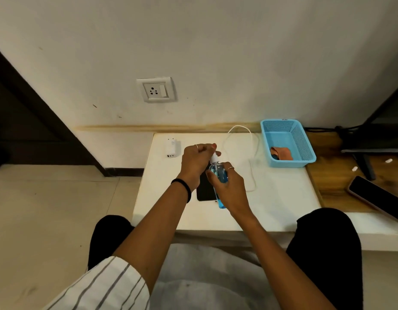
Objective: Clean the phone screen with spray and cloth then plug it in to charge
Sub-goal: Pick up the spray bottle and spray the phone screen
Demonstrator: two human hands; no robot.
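A black phone [204,189] lies screen-up on the white table [278,198], partly hidden under my hands. My right hand [229,186] grips a clear spray bottle of blue liquid [219,173] above the phone. My left hand [197,163] pinches the bottle's white nozzle top [214,156] with its fingertips. A white charger adapter [171,147] lies at the table's far left. A white cable [251,157] loops across the far middle of the table. A folded brown-orange cloth [282,153] lies in the blue basket [303,139].
A wall socket with a switch [156,90] is on the wall above the table. A second phone [377,198] lies on the wooden surface at the right, near a dark stand and black cables [361,151]. My knees flank the table's near edge.
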